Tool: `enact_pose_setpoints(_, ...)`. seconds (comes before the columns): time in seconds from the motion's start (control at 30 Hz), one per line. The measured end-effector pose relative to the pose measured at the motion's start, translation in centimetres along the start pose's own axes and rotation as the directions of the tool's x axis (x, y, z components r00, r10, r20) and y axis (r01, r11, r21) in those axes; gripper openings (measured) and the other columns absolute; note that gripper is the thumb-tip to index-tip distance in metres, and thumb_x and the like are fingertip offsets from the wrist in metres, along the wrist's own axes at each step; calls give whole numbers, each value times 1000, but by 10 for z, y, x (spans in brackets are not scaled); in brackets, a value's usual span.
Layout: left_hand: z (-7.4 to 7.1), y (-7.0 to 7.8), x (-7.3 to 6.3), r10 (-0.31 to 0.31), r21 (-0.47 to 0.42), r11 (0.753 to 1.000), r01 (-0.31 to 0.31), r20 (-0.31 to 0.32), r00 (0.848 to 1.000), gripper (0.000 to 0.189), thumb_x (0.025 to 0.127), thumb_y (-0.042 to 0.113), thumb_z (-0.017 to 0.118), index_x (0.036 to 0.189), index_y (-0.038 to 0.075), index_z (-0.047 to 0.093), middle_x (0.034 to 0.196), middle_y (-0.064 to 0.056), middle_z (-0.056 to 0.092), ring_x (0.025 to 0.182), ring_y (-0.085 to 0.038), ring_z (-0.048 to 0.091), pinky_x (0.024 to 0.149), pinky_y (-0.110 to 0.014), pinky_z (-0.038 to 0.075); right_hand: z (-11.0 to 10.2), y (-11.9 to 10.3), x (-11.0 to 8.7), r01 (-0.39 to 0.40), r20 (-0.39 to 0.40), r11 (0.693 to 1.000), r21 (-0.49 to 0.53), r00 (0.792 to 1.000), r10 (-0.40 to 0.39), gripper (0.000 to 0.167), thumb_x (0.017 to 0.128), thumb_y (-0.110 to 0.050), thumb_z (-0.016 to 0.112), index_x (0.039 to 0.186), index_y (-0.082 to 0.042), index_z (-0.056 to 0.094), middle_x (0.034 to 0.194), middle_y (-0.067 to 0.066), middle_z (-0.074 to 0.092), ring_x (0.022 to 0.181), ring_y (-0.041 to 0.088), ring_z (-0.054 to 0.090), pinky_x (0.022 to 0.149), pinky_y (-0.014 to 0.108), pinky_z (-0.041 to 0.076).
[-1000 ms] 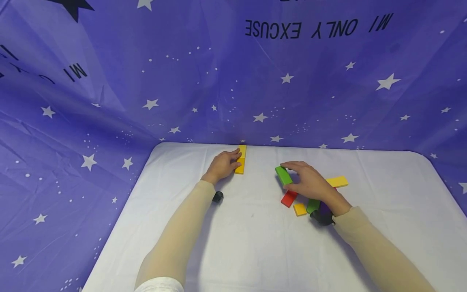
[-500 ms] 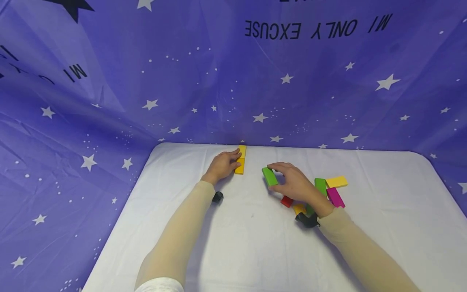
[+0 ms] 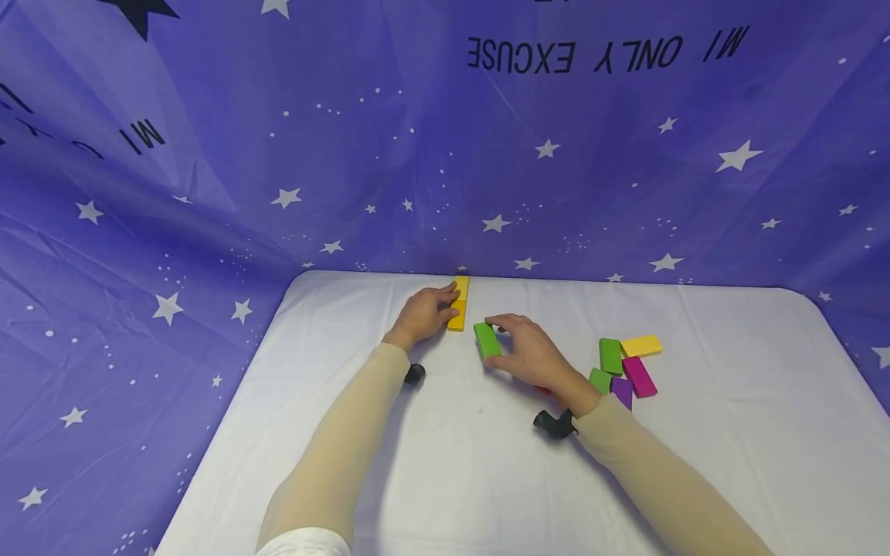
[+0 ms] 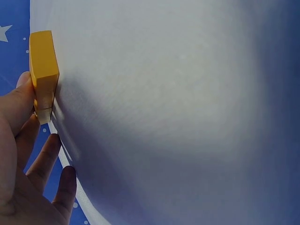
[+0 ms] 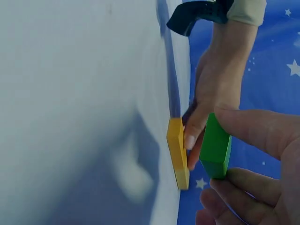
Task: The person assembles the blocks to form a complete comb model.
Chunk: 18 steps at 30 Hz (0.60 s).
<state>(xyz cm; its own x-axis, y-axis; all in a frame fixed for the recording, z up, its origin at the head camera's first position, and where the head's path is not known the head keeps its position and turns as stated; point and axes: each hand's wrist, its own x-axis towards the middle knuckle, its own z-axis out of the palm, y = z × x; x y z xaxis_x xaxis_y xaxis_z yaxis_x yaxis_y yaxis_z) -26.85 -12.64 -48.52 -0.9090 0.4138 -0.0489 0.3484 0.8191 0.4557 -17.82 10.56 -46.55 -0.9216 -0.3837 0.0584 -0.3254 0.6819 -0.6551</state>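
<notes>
Two flat blocks, a yellow one [image 3: 462, 286] and an orange-yellow one [image 3: 456, 323], lie end to end in a line near the table's far edge. My left hand [image 3: 419, 315] rests against their left side, thumb at the nearer block and a fingertip at the farther one. In the left wrist view the thumb touches the orange-yellow block [image 4: 43, 56] while the other fingers [image 4: 44, 161] spread loosely. Just right of this line, my right hand [image 3: 534, 351] pinches a bright green block [image 3: 488, 340] by its ends, thumb opposite fingers; the right wrist view shows this green block [image 5: 216, 140] tilted.
Several loose blocks lie to the right: yellow [image 3: 641, 346], magenta [image 3: 640, 377], purple [image 3: 622, 392] and two green, one farther [image 3: 610, 357] and one nearer [image 3: 599, 380]. A red block [image 3: 542, 391] is mostly hidden under the right wrist. Behind the white-covered table [image 3: 445, 479] hangs a purple starry curtain [image 3: 417, 154].
My right hand has carried the green block leftward, close to the yellow line, uncovering the loose blocks on the right. My left hand has stayed in place.
</notes>
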Motion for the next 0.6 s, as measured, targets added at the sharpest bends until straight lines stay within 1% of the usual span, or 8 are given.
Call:
enact_pose_setpoints(0.23,0,-1,0,13,-3,1000,-13,-9,1000,48,100,27,65,144,13,56,156,5,42,141,-26,43,119,-44,30,15,-6,8,19,1,1000,-13,1000,-19,69,77,-28,88,137,-6,61,134,9,63,116,28,60,100,47,48)
enact_pose_setpoints(0.33,0,-1,0,18,-7,1000,-18,-12,1000,47,99,27,65,144,13,56,156,4,43,141,-27,43,119,-44,31,22,-8,11,7,6,1000,-14,1000,-7,68,76,-29,88,136,-6,62,134,9,63,118,27,60,104,46,46)
enact_pose_setpoints(0.6,-1,0,0,18,-2,1000,-18,-4,1000,47,100,26,65,144,14,56,156,4,42,141,-27,43,119,-44,31,37,-13,19,-61,22,998,2,998,61,70,74,-32,90,133,-5,64,134,11,63,128,30,55,110,45,41)
